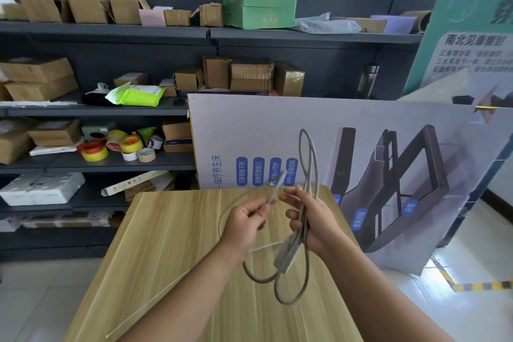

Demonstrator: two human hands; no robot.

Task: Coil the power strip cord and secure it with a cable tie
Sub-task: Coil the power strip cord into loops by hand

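Note:
My right hand [313, 219] grips a bundle of grey cord [307, 164] folded into long loops; the loops stand up above the fist and hang below it over the wooden table [172, 244]. A pale plug end [287, 254] dangles in the lower loops. My left hand [245, 223] pinches a thin white cable tie [276, 187], blurred, pointing up toward the right hand. A thin strand arcs from the left hand round the table side. A second white cable tie [150, 305] lies on the table by my left forearm.
Dark shelving [105, 111] behind the table holds cardboard boxes, tape rolls [116, 147] and a green box [259, 4]. A large printed board [361, 153] leans against the table's far right. Striped tape [472, 286] marks the tiled floor at right.

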